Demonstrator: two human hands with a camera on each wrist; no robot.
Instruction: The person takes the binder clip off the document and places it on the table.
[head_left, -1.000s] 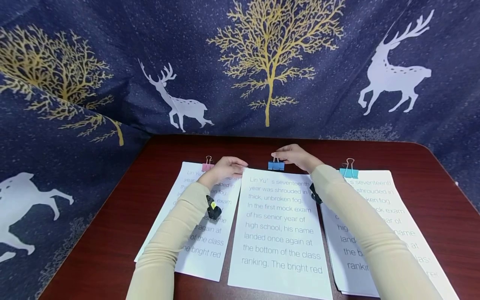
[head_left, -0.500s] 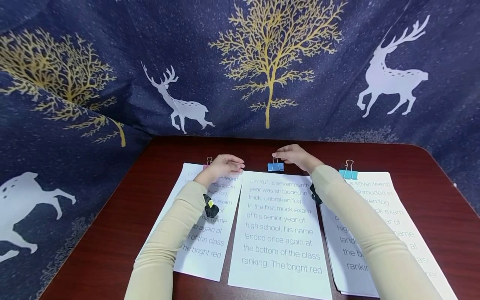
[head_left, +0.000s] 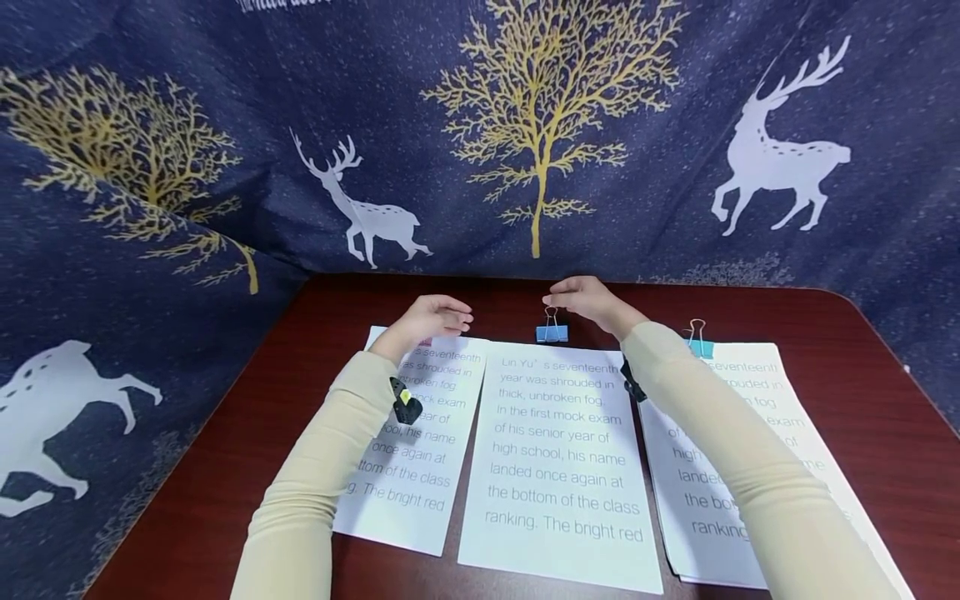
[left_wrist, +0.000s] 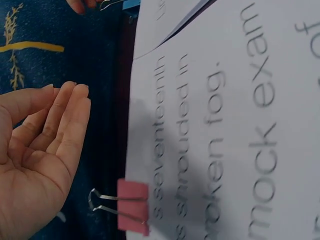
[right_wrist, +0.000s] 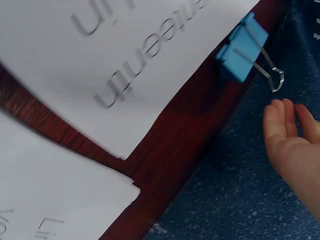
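A blue binder clip (head_left: 552,334) sits at the top edge of the middle sheets of printed paper (head_left: 558,467), its wire handles standing up. My right hand (head_left: 588,300) is just behind those handles; the right wrist view shows a small gap between its fingertips and the blue clip (right_wrist: 243,47). Over the top of the left paper stack (head_left: 420,450), my left hand (head_left: 431,319) hovers with nothing in it, fingers loosely bent. Below that hand a pink binder clip (left_wrist: 133,206) grips the left stack's edge; the head view mostly hides it behind the hand.
To the right lies another paper stack (head_left: 742,433) with a teal binder clip (head_left: 702,348) on its top edge, partly covered by my right sleeve. Dark red wood forms the table (head_left: 847,375). A blue cloth (head_left: 637,192) with deer and trees hangs behind it.
My left hand has drawn leftward and up, away from the middle paper's top left corner. My right fingers have come off the blue clip's handles and risen slightly.
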